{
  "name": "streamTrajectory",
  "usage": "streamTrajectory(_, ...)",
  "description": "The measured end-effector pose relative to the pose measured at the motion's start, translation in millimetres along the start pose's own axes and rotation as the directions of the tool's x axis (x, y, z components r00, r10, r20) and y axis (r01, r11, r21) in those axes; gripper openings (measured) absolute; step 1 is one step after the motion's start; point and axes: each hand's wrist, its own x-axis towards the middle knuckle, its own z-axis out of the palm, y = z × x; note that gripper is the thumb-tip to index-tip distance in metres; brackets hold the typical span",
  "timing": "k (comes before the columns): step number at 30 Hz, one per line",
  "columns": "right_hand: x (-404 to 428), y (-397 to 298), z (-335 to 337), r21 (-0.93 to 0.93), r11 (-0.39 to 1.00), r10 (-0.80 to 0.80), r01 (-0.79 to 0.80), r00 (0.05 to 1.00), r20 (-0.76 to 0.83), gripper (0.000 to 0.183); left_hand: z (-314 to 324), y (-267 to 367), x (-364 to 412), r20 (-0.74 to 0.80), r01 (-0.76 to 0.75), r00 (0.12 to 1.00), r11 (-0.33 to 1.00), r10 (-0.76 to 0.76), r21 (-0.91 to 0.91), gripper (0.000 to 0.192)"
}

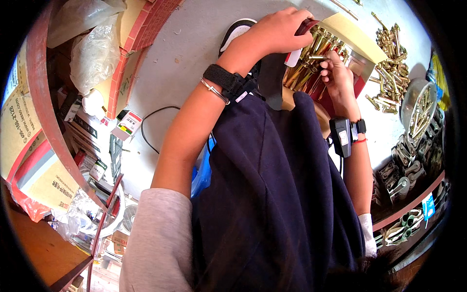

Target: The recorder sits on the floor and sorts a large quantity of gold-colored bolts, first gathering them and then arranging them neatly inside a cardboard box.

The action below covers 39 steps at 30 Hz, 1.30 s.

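An open cardboard box (359,40) with a red lower wall holds many brass-coloured expansion anchor bolts (299,75), packed side by side. My left hand (288,31) grips the box's dark red flap (308,26) at the near left edge. Over the packed bolts, my right hand (337,69) pinches one anchor bolt (318,57) between thumb and fingers; it lies roughly level. On the floor to the right of the box is a loose pile of similar bolts (392,75). Parts of the bolts inside are hidden by my hands.
A clear plastic tub (419,106) of metal fasteners stands at the right, above a shelf with metal pulleys or casters (412,164). A small white and red box (129,124) and a black cable (146,127) lie left. Large cartons (33,135) and plastic bags (95,54) fill the left side.
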Motion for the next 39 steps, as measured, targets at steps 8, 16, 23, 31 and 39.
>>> streamTrajectory(8,1,-15,-8,-0.706,0.686,-0.350,0.176,0.930,-0.109,0.040,-2,4,2,0.012,-0.019,1.000,0.998,0.020,-0.065,0.045)
streamTrajectory(16,16,-11,-4,-0.948,0.288,-0.475,0.134,0.880,-0.020,0.050,-2,0,0,0.008,0.011,1.000,1.000,-0.011,-0.003,0.045)
streamTrajectory(23,10,-16,-2,-0.980,0.179,-0.477,0.091,0.879,-0.006,0.052,2,-3,0,-0.013,-0.014,1.000,1.000,0.013,-0.012,0.044)
streamTrajectory(31,-34,-50,-18,-0.883,0.321,-0.588,0.344,0.803,0.098,0.042,-1,-2,-1,-0.004,-0.003,1.000,0.999,0.003,-0.035,0.043)
streamTrajectory(39,9,-5,-178,-0.964,-0.250,-0.821,0.096,0.506,0.263,0.033,1,2,2,0.009,-0.003,1.000,0.999,0.003,-0.039,0.044)
